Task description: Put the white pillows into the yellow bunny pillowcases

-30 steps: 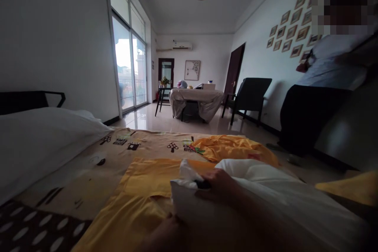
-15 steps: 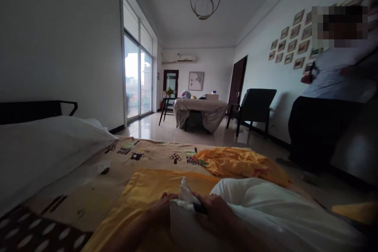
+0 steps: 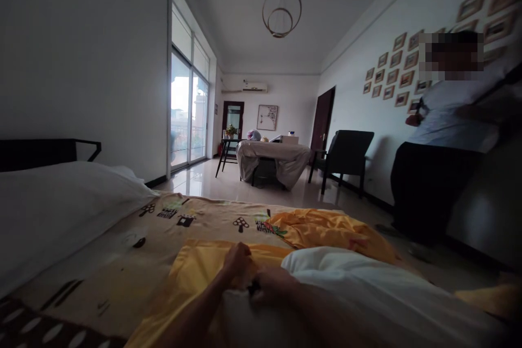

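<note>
Over orange cloth (image 3: 191,263), the right hand (image 3: 272,287) clenches white pillow (image 3: 359,277); grip unclear for the left hand (image 3: 237,261).

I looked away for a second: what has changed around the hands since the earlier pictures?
The left hand moved forward over the yellow cloth; the right hand shifted left. The white pillow no longer shows its raised corner. Any release is too dark to tell. The orange cloth and patterned sheet stayed put.

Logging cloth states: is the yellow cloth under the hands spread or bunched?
Spread, where visible: the yellow cloth lies mostly flat, straight-edged; the white pillow hides part.
</note>
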Demonstrator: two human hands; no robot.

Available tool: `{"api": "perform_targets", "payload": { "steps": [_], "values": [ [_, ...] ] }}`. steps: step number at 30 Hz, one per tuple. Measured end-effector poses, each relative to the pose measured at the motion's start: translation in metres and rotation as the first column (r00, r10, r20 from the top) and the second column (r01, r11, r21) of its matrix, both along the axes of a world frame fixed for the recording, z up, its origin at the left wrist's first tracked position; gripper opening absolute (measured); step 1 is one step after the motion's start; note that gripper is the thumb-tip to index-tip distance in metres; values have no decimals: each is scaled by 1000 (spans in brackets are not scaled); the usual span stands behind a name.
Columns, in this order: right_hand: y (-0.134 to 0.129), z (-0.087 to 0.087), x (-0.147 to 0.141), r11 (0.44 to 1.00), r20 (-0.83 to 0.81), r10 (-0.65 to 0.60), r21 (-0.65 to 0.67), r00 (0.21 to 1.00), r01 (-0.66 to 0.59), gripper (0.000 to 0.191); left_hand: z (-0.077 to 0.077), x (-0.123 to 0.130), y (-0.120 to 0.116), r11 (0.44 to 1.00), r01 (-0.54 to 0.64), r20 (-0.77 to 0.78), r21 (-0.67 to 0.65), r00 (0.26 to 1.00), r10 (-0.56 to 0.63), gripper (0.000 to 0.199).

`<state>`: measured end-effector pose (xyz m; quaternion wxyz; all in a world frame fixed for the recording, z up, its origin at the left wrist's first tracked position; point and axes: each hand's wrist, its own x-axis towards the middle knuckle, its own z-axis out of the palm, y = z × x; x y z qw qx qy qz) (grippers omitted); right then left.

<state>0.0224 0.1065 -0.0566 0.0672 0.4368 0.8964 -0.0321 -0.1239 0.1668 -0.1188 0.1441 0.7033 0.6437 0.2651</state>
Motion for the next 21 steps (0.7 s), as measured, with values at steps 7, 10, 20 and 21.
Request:
{"api": "perform_targets", "payload": {
  "steps": [7, 10, 20, 21],
  "values": [
    [37, -18, -20, 990, -27, -64, 125, 998, 66, 38, 6, -33, -53, 995, 12, -246, 99, 969, 13, 39],
    [37, -22, -19, 982, -40, -61, 175, 997, 67, 42, -22, -41, -80, 983, 38, -300, 180, 954, 19, 36],
    [32, -23, -17, 974, 14, -71, 218, 997, 66, 40, -100, 20, -139, 753, 657, -520, 34, 655, -548, 7],
    [30, -22, -15, 972, 18, -68, 226, 998, 62, 41, -88, 21, -148, 776, 631, -504, 2, 671, -544, 10]
  ]
}}
